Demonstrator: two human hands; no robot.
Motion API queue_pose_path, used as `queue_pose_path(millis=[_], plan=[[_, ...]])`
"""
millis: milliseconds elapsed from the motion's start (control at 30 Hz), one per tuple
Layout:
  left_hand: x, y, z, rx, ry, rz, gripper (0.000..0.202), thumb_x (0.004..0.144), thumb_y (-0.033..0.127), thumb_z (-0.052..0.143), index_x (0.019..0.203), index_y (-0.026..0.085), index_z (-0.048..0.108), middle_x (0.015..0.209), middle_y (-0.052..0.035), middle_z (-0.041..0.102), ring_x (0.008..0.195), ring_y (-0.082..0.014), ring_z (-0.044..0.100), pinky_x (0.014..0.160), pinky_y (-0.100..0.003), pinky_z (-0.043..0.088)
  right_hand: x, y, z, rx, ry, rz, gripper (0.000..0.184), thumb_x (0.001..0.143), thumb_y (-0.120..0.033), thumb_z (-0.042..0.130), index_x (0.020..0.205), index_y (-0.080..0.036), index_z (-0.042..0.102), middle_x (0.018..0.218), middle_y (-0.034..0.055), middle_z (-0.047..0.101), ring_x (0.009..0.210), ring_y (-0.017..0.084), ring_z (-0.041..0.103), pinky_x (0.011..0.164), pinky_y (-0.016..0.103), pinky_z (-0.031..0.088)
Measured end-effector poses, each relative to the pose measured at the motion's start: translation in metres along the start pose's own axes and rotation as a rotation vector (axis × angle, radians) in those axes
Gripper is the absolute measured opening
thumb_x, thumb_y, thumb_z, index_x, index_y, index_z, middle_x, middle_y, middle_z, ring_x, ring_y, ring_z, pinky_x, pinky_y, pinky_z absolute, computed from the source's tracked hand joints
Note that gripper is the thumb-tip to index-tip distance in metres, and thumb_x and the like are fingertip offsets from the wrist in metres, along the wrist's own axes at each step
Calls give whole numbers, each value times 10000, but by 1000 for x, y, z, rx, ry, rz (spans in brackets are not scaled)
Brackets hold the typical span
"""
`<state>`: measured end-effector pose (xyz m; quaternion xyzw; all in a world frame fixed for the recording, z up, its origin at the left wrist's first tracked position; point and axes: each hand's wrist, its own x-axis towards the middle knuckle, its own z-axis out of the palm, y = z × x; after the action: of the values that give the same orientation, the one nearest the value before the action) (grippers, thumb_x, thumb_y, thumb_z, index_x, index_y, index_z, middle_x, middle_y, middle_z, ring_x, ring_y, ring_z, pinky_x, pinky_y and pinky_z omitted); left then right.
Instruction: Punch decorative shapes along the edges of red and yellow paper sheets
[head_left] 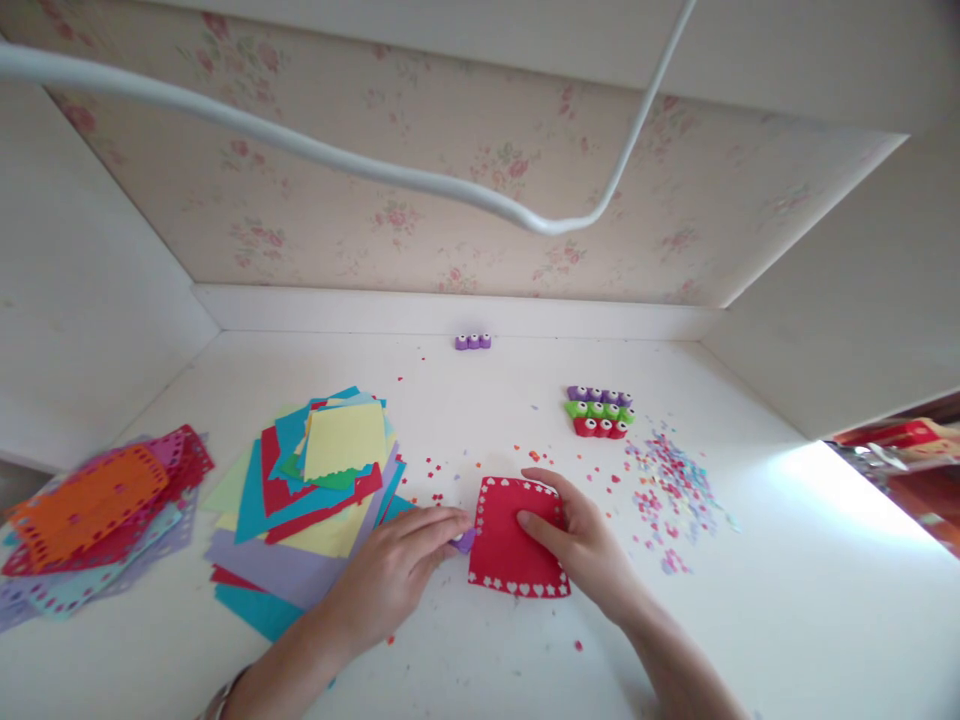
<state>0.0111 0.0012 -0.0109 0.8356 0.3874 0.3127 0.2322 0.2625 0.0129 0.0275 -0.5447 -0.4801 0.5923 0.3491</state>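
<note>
A red sheet of paper (510, 545) with heart and star cutouts along its edges lies in front of me, a little above or on the table. My right hand (574, 540) grips its right side, thumb on top and fingers behind. At the sheet's left edge, my left hand (412, 555) closes around a small purple craft punch (465, 541), mostly covered by the fingers. The punch meets the paper's edge; whether the paper sits inside its slot I cannot tell.
Coloured paper sheets (345, 440) are piled at left, with punched sheets (97, 500) farther left. Several purple, green and red punches (600, 410) stand in rows at right; three purple ones (473, 342) stand at the back. Confetti (675, 490) lies heaped at right. A white cable (337, 150) crosses overhead.
</note>
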Motion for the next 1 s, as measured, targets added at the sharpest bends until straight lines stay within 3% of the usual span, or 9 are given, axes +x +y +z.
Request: queue_pose_path(millis=[267, 500, 733, 1000], plan=[[2, 6, -4, -2, -6, -161, 322, 977, 309, 511, 1281, 257, 602, 1235, -48, 677, 1167, -204, 616, 1001, -360, 524, -7, -9, 6, 221, 44, 23, 693, 779, -426, 749, 1361, -274, 406, 942, 52, 730, 783, 246, 719, 693, 382, 587], [7, 6, -6, -50, -1, -242, 334, 984, 327, 487, 1283, 241, 608, 1273, -78, 652, 1163, -211, 620, 1005, -353, 516, -2, -3, 1, 150, 43, 45, 664, 755, -354, 751, 1337, -262, 447, 893, 32, 732, 723, 208, 702, 646, 320, 554], [4, 6, -6, -94, 1, -233, 312, 973, 313, 514, 1260, 251, 621, 1239, -71, 665, 1145, -200, 625, 996, -345, 521, -2, -5, 3, 149, 25, 43, 670, 752, -386, 743, 1337, -260, 441, 891, 39, 728, 741, 234, 708, 658, 356, 570], [5, 4, -4, -65, 25, -164, 301, 965, 283, 533, 1248, 262, 634, 1224, -62, 680, 1151, -202, 626, 996, -353, 528, 1, 1, -1, -63, 59, -32, 626, 772, -388, 703, 1335, -258, 461, 802, 16, 702, 721, 241, 698, 644, 373, 574]])
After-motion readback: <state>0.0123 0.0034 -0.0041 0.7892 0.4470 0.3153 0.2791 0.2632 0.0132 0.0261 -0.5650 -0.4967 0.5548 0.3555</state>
